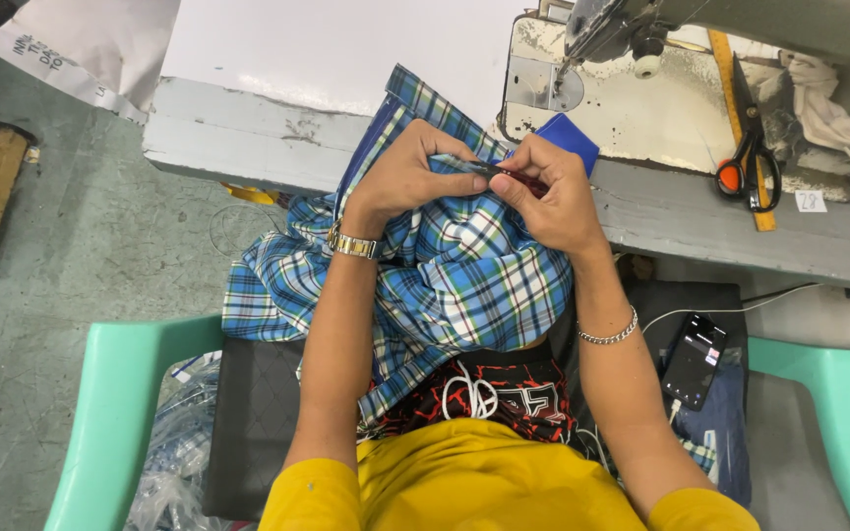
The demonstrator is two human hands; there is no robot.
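Head view: our left hand (400, 177) & right hand (548, 192) both pinch a folded edge of the blue plaid fabric (455, 275), which drapes over our lap at the worktop (641, 211) edge. Orange-handled scissors (748, 162) lie well apart to the right, near the sewing machine (622, 29); a phone (695, 360) rests by our right forearm.

Both forearms reach forward from the body and bend toward each other. The left hand (400, 177) and right hand (551, 192) meet, fingers curled and pinched closed, knuckles up.
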